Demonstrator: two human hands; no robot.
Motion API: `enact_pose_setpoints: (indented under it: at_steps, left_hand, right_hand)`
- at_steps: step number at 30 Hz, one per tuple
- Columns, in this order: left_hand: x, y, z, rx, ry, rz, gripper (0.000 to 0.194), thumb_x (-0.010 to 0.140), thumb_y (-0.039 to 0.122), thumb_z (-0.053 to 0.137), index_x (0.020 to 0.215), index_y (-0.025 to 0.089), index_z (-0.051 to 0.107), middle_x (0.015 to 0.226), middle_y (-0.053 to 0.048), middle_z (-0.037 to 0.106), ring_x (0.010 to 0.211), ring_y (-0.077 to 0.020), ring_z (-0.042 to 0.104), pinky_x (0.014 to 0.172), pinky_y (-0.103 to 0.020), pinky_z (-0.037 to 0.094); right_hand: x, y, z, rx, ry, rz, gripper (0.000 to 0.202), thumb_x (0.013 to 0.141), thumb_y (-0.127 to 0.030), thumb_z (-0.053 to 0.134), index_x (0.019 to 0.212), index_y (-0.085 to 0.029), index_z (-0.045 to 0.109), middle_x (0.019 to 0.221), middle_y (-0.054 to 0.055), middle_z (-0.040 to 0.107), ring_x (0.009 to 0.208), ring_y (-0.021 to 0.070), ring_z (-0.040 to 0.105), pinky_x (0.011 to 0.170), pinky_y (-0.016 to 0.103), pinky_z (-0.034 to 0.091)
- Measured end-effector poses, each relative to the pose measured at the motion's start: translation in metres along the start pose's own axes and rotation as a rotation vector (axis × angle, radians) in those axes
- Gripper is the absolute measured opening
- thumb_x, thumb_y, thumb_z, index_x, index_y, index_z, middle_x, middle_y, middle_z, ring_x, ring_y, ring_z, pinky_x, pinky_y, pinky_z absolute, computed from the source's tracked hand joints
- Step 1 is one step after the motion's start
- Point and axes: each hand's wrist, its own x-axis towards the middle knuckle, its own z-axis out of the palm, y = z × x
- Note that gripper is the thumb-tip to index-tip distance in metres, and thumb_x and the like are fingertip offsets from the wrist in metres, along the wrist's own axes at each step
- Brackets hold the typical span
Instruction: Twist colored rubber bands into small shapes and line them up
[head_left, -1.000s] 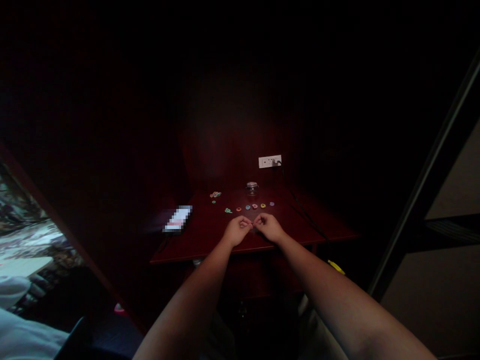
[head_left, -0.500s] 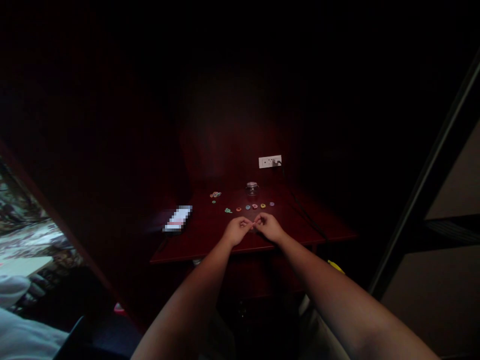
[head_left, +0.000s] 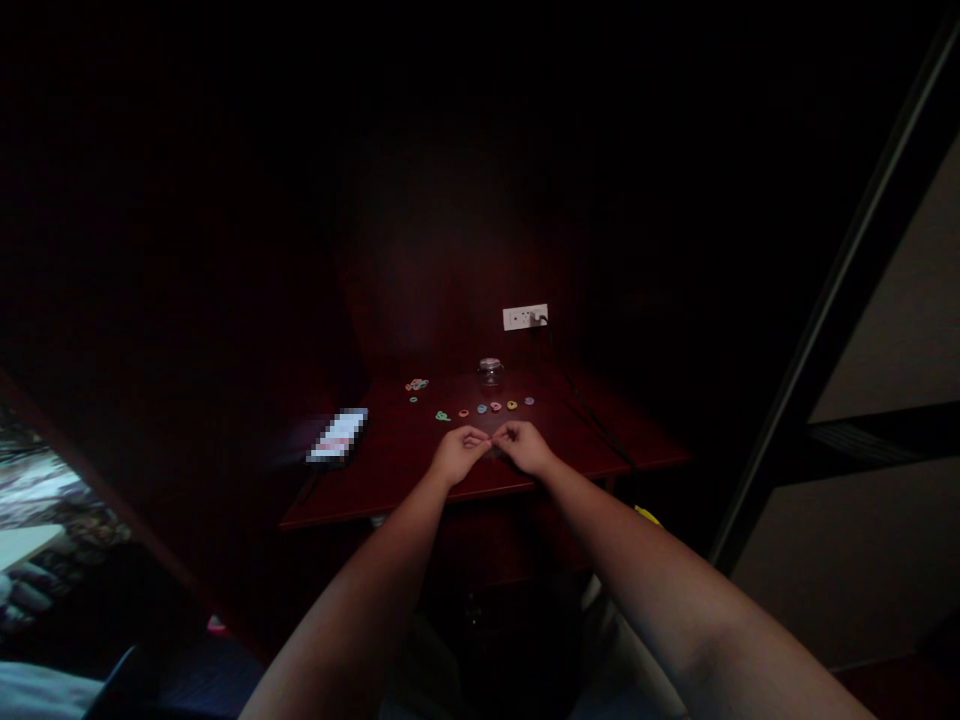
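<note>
Over the front part of the dark red table [head_left: 405,470], my left hand [head_left: 460,452] and my right hand [head_left: 523,447] meet at the fingertips. Both are pinched closed; whatever lies between them is too small to make out. Just beyond my fingers runs a row of small coloured rings that look like hair ties: a green bunch [head_left: 442,416], an orange ring [head_left: 463,413], a blue ring [head_left: 482,409], a pink ring [head_left: 496,407], a yellow ring [head_left: 512,405] and a purple ring [head_left: 529,401]. A small clear jar [head_left: 490,374] with a lid stands behind the row.
A pile of pale rings [head_left: 417,384] lies at the back left, with one green ring [head_left: 413,399] in front. A phone [head_left: 339,436] with a lit screen is at the left edge. A white wall socket [head_left: 526,318] holds a plug, whose dark cable [head_left: 592,415] crosses the table's right side.
The whole view has shifted, so the table and hands appear slightly further left. My hands stay pinched together at the fingertips, and the rings and jar keep their places on the table.
</note>
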Motion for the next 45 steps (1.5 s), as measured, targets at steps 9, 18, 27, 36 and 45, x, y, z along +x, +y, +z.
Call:
enact_pose_setpoints:
  at_steps: [9, 18, 27, 36, 45]
  left_hand:
    - [0.0006, -0.0020, 0.0002, 0.060, -0.004, 0.004, 0.018, 0.064, 0.026, 0.060, 0.074, 0.011, 0.060, 0.066, -0.005, 0.063, 0.060, -0.0113, 0.056, 0.059, -0.023, 0.045]
    - [-0.0002, -0.0013, -0.0020, 0.176, -0.033, 0.051, 0.020, 0.067, 0.032, 0.056, 0.074, 0.013, 0.062, 0.070, -0.005, 0.064, 0.062, -0.0124, 0.057, 0.059, -0.022, 0.044]
    - [-0.0004, -0.0036, -0.0015, 0.141, -0.046, 0.061, 0.025, 0.068, 0.035, 0.055, 0.078, 0.014, 0.062, 0.073, -0.005, 0.065, 0.065, -0.0127, 0.058, 0.061, -0.023, 0.044]
    - [-0.0014, 0.0003, -0.0019, 0.109, -0.071, 0.044, 0.023, 0.067, 0.033, 0.057, 0.076, 0.012, 0.061, 0.071, -0.005, 0.064, 0.062, -0.0116, 0.056, 0.059, -0.022, 0.044]
    - [-0.0018, -0.0007, -0.0028, 0.112, -0.048, 0.023, 0.024, 0.064, 0.034, 0.059, 0.073, 0.011, 0.062, 0.067, -0.005, 0.063, 0.060, -0.0114, 0.055, 0.057, -0.022, 0.042]
  right_hand:
    - [0.0012, 0.0008, 0.0000, 0.023, -0.037, -0.016, 0.016, 0.067, -0.025, 0.050, 0.065, -0.011, 0.058, 0.056, 0.001, 0.056, 0.047, 0.0077, 0.046, 0.045, 0.018, 0.036]
    - [-0.0007, -0.0046, -0.0027, 0.037, -0.030, 0.010, 0.016, 0.066, -0.027, 0.051, 0.064, -0.012, 0.057, 0.054, 0.000, 0.056, 0.045, 0.0080, 0.046, 0.044, 0.019, 0.036]
    - [0.0008, -0.0011, -0.0019, 0.066, -0.016, 0.028, 0.015, 0.066, -0.026, 0.051, 0.064, -0.012, 0.055, 0.054, -0.001, 0.054, 0.046, 0.0080, 0.046, 0.045, 0.019, 0.036]
    - [0.0012, 0.0007, -0.0014, 0.077, -0.024, 0.017, 0.015, 0.065, -0.026, 0.051, 0.064, -0.012, 0.056, 0.055, 0.000, 0.055, 0.047, 0.0078, 0.046, 0.045, 0.019, 0.036]
    - [0.0013, -0.0001, -0.0020, 0.207, 0.021, 0.064, 0.014, 0.069, -0.028, 0.048, 0.064, -0.014, 0.051, 0.054, -0.001, 0.054, 0.042, 0.0072, 0.045, 0.042, 0.019, 0.035]
